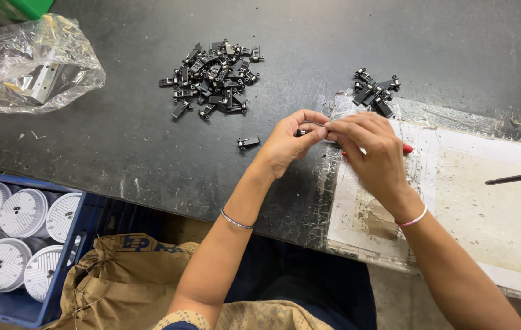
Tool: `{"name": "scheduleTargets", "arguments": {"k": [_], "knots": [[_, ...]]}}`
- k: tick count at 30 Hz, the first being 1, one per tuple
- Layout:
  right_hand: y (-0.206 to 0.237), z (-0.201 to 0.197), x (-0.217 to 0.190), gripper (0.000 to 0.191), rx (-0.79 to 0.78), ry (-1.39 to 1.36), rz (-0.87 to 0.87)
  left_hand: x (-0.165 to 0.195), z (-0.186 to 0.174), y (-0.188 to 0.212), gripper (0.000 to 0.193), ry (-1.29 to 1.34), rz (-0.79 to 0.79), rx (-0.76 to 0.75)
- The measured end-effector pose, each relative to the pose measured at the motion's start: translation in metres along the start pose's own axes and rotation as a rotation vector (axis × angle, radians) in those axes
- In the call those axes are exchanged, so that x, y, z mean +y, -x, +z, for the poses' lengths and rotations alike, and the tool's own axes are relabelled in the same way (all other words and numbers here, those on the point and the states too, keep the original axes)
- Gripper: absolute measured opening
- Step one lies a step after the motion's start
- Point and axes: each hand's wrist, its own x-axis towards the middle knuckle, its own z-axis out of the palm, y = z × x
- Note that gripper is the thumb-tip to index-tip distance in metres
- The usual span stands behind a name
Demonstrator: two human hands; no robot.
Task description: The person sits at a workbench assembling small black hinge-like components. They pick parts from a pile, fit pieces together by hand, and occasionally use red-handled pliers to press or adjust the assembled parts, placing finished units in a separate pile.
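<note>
Black metal clip (pixel 301 132) pinched between both hands.

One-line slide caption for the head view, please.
Left hand and right hand pinch a small black part between two piles of black parts.

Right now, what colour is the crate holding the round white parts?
Blue: the crate shows at lower left in the head view.

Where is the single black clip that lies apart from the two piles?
The single black clip lies on the dark table, just left of the left hand, below the big pile.
</note>
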Motion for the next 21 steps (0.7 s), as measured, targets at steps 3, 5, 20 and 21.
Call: {"name": "scheduleTargets", "arguments": {"k": [3,5,20,21], "knots": [[0.0,0.0,-0.002,0.01,0.015,-0.028,0.003,-0.002,-0.002,-0.001,0.031,0.022,-0.007,-0.026],[0.001,0.001,-0.002,0.01,0.036,0.015,-0.023,-0.006,-0.003,-0.001,0.033,-0.007,0.006,0.001],[0.004,0.008,0.009,0.009,0.023,-0.277,0.42,-0.015,-0.009,-0.008,0.044,0.004,0.105,0.063],[0.004,0.008,0.01,0.01,0.015,-0.285,0.432,-0.014,-0.008,-0.007,0.043,0.022,0.116,0.058]]}}
